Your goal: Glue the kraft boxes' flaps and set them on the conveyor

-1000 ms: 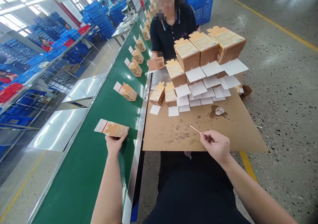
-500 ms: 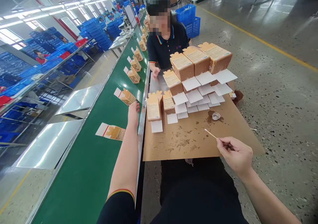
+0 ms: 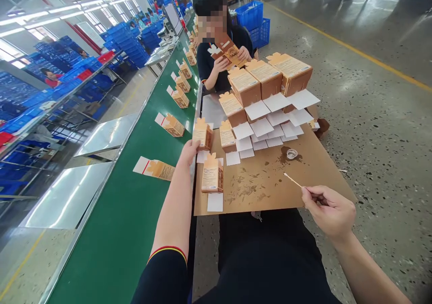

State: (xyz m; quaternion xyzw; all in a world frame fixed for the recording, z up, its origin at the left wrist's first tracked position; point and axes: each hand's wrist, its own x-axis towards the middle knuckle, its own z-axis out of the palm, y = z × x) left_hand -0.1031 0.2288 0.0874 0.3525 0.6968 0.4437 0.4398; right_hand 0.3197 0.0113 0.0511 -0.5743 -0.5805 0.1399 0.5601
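Carton [image 3: 203, 132] is at the brown board [image 3: 259, 203], beside the green belt [image 3: 111, 236]: left hand [image 3: 189, 152] at its lower corner, grip unclear; right hand [image 3: 330, 208] pinching a cotton swab [image 3: 293, 180]. Stacked cartons [image 3: 246, 86], flaps [image 3: 258, 109] out, appear done; belt cartons [image 3: 173, 125] appear outstanding.

Bright overall, cool white. Rows of tube lights [image 3: 81, 8] overhead at far left; windows [image 3: 6, 54] there blown out. Metal panels [image 3: 65, 196] on left carry hard white streaks. Green belt [image 3: 111, 232] evenly lit, faint sheen along right edge. Floor [image 3: 381, 128] at right glossy, pale reflections toward far side. Box flaps [image 3: 258, 110] glare white above the brown surface [image 3: 270, 196]; soft shading beneath. Dark clothing [image 3: 266, 259], near, loses detail. Fingers [image 3: 312, 199] and cotton swab [image 3: 292, 179] at right fairly crisp. Far-left crates [image 3: 123, 47] soft, smeared. Wide-lens stretch at edges. Mosaic over co-worker's [image 3: 243, 36] face.
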